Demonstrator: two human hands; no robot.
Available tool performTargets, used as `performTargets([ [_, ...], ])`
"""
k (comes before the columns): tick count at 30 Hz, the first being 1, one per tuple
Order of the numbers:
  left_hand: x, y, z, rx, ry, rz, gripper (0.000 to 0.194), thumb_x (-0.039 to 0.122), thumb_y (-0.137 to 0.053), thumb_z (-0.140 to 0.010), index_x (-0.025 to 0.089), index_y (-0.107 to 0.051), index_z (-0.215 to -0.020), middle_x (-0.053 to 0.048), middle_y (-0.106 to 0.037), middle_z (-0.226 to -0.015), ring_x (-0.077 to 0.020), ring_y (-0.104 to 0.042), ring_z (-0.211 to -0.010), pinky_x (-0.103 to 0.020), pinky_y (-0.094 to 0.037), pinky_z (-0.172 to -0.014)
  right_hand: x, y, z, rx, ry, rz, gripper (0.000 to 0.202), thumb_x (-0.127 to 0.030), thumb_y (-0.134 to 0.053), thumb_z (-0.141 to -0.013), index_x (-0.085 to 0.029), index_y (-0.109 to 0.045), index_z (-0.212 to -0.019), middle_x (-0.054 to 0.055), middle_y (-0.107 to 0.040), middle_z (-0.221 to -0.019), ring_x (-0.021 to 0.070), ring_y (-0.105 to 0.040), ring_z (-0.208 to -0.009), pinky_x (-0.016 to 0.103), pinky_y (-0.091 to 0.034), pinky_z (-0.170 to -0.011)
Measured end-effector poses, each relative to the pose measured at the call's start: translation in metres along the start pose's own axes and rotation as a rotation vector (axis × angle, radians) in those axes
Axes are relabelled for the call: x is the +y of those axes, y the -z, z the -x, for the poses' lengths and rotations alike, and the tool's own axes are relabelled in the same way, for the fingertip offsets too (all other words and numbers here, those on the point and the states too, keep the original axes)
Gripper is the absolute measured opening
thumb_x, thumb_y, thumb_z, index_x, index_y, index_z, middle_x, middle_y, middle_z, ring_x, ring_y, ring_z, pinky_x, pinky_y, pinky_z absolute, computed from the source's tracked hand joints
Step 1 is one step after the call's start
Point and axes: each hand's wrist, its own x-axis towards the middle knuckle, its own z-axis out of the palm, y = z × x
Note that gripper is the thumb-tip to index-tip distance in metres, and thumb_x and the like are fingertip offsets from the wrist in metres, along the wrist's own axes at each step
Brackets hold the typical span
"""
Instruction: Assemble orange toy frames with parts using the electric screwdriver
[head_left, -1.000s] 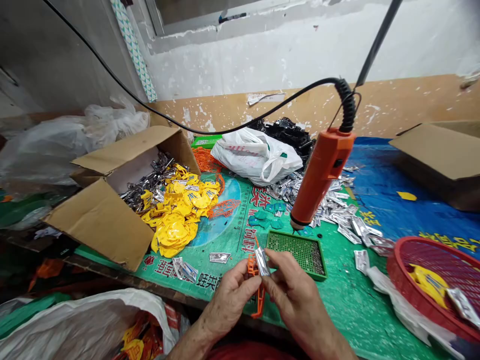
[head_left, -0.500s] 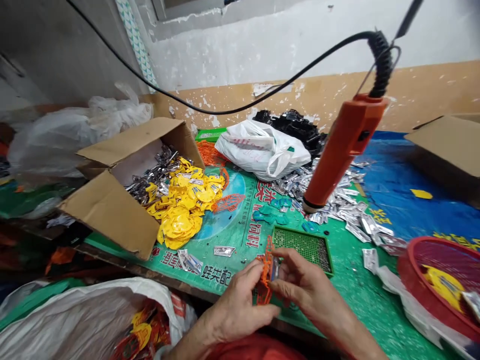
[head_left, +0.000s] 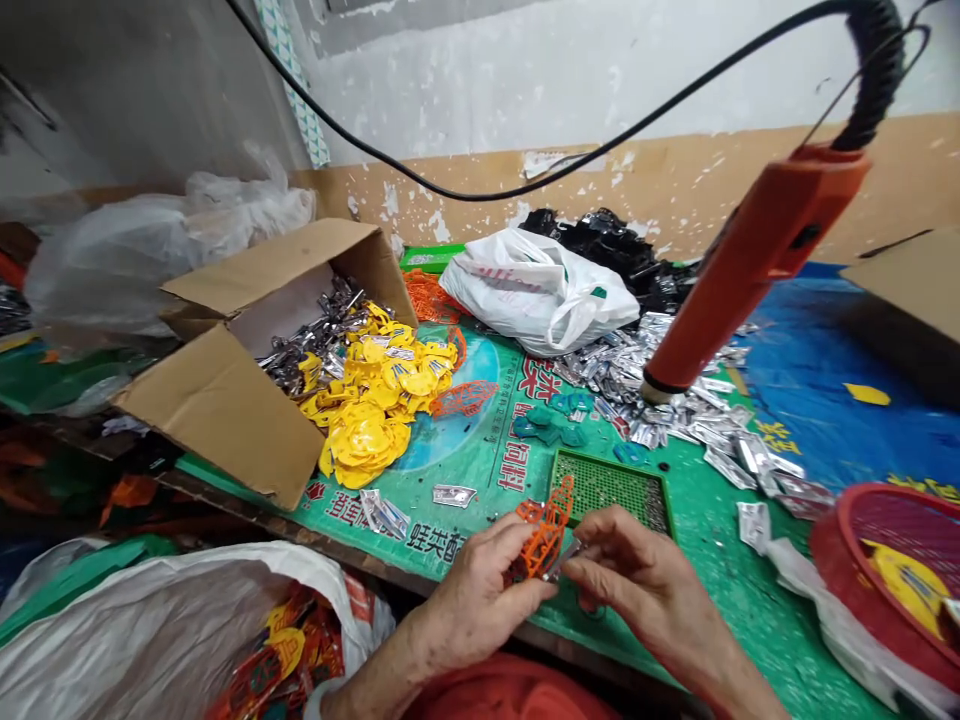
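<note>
Flaking wall [head_left: 525,80] stands behind the green-covered table [head_left: 750,600]. On the worker's side of the green tray [head_left: 609,464], I observe the left hand [head_left: 480,575] pinching an orange openwork piece [head_left: 546,540]; the right hand [head_left: 645,575] pinches a silvery part [head_left: 562,563], blurred, its fit unconfirmed. Orange piece appears light, springy, breakable: grip the rim, not the thin bars.

orange openwork piece [head_left: 546,530], silvery strip [head_left: 561,562]
</note>
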Motion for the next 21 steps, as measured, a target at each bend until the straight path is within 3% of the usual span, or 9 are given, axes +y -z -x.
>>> performTargets([
  [5,-0.002,0.002,-0.002,-0.079,-0.125,-0.179,0.021,0.007,-0.058,-0.077,0.017,-0.058,-0.096,-0.005,-0.059,-0.095,-0.0187,-0.052,-0.089,-0.028,-0.042,-0.077,0.002,0.003,0.006,-0.048,0.018,0.032,0.019,-0.035,-0.064,-0.081,-0.018,-0.058,-0.079,-0.003,-0.061,-0.060,0.0083,-0.056,-0.050,0.019,-0.047,-0.047],
  [9,-0.002,0.001,-0.001,-0.064,-0.300,-0.350,0.021,0.006,-0.053,-0.080,0.016,-0.055,-0.098,-0.006,-0.061,-0.094,-0.0189,-0.051,-0.088,-0.032,-0.040,-0.080,0.003,0.002,0.010,-0.047,0.061,0.053,0.018,-0.034,-0.061,-0.084,-0.018,-0.058,-0.079,-0.002,-0.062,-0.063,0.0089,-0.058,-0.051,0.019,-0.049,-0.048],
  [14,0.001,-0.001,0.001,-0.008,-0.410,-0.429,0.019,0.009,-0.043,-0.087,0.016,-0.056,-0.100,-0.007,-0.062,-0.090,-0.0185,-0.052,-0.084,-0.033,-0.039,-0.077,0.007,0.003,0.017,0.020,0.261,0.228,0.012,-0.029,-0.058,-0.087,-0.019,-0.059,-0.081,-0.001,-0.065,-0.064,0.0089,-0.061,-0.048,0.019,-0.048,-0.047],
  [21,0.004,-0.003,0.001,-0.029,-0.500,-0.488,0.029,0.005,-0.044,-0.083,0.015,-0.053,-0.108,-0.007,-0.062,-0.093,-0.0205,-0.052,-0.086,-0.036,-0.040,-0.080,0.008,0.001,0.027,0.169,0.518,0.511,0.007,-0.025,-0.056,-0.088,-0.022,-0.058,-0.082,-0.002,-0.068,-0.062,0.0105,-0.064,-0.052,0.018,-0.048,-0.048],
])
